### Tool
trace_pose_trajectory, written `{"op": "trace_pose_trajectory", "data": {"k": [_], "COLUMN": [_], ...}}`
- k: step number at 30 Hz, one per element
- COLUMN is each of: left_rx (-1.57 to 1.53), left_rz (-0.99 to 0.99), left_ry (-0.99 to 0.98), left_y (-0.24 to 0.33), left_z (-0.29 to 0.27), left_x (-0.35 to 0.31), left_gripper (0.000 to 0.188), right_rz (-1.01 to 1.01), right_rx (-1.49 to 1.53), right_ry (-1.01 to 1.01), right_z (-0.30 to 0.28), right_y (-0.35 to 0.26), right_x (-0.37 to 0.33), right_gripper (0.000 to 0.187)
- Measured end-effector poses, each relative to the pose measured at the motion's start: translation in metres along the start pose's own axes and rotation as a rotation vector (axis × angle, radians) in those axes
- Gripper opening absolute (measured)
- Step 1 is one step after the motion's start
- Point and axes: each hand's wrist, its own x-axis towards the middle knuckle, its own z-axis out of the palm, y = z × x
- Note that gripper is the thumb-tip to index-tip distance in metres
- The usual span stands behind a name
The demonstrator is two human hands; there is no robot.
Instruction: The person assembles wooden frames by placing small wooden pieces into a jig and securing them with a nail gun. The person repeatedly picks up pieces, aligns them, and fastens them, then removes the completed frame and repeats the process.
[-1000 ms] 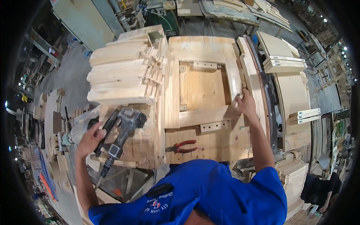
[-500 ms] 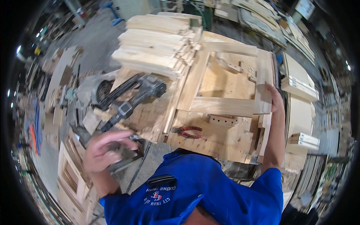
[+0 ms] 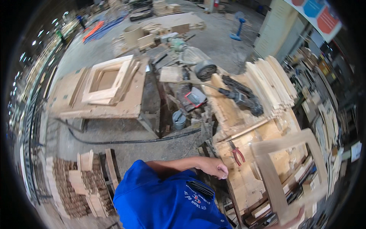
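My right hand, at the lower right edge and partly cut off, grips a pale wooden frame by its near side. The frame is tilted and raised over the right part of the plywood workbench. My left hand hovers beside the bench's left edge, its fingers curled in and nothing visible in them. Red-handled pliers lie on the bench between my hands. Beyond them rests a black nail gun, next to a stack of pale wooden pieces.
Several assembled frames lie piled on a low table at the left. A black hose crosses the floor. A grey bucket stands between the tables. Stacked wood parts sit at the lower left.
My view has swung left. The wooden frame, flat on the bench before, is now lifted and tilted in my right hand. My left hand's fingers have curled in.
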Motion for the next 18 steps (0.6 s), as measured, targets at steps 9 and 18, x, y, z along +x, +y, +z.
{"op": "trace_pose_trajectory", "data": {"k": [9,18], "left_rx": [0.328,0.445], "left_rz": [0.163,-0.212], "left_ry": [0.058,0.688], "left_y": [-0.012,-0.054], "left_z": [0.061,0.055], "left_x": [-0.049,-0.236], "left_gripper": [0.055,0.055], "right_rz": [0.073,0.281], "right_rx": [0.605,1.032], "right_ry": [-0.015,-0.797], "right_z": [0.100,0.306], "right_y": [-0.177,-0.235], "right_x": [-0.078,-0.115], "right_gripper": [0.046,0.062]}}
